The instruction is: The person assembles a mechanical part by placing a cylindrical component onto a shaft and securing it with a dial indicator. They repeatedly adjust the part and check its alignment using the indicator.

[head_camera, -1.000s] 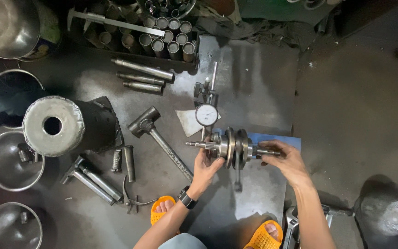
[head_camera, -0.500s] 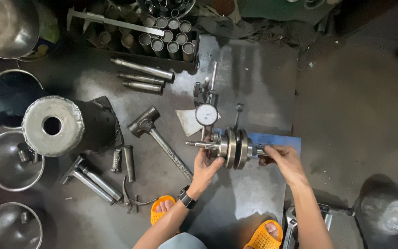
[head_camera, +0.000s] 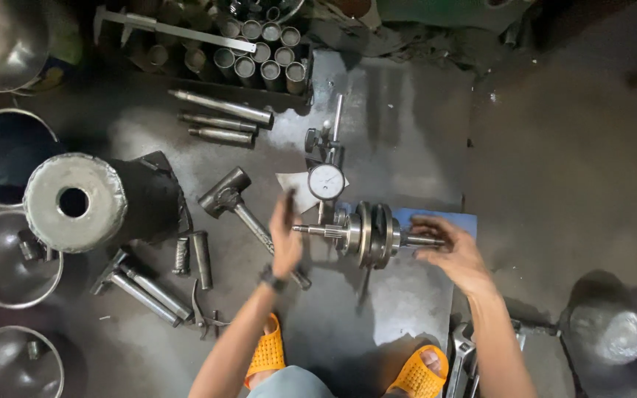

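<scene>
Two hands at a crankshaft (head_camera: 371,234) on the floor plate (head_camera: 407,133) under a dial gauge (head_camera: 326,181): right hand (head_camera: 453,254) fingers its shaft end, left hand (head_camera: 286,236) spread open just beside; best turned slowly, gauge untouched.

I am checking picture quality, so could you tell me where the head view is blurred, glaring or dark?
Head view: the left hand is motion-blurred; the right hand and crankshaft are sharp; the dial gauge face is bright; the corners fall into dark shadow.
</scene>
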